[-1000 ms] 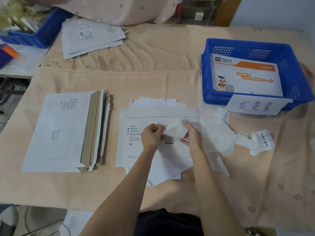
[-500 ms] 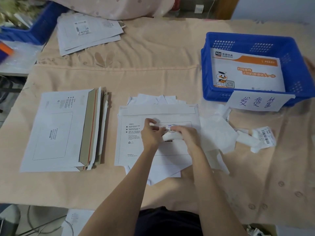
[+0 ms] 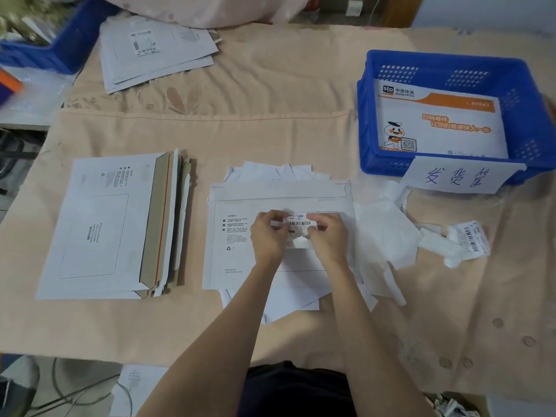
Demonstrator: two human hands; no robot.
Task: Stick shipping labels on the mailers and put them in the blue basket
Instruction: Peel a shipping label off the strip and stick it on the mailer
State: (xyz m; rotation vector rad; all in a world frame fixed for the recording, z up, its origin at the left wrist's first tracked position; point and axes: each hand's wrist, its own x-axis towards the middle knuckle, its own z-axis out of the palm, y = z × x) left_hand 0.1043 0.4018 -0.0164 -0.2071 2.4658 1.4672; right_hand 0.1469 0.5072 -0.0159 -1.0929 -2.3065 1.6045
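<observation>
We pinch the shipping label (image 3: 298, 224) between our left hand (image 3: 267, 236) and right hand (image 3: 328, 237), both grasping it. It sits over the mailer (image 3: 240, 236), near the blue basket (image 3: 373, 139)

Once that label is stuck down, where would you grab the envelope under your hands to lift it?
Probably the envelope by its right edge, coming from the basket side. It lies flat on loose papers, so fingers could slide under there, near the right hand.
</observation>
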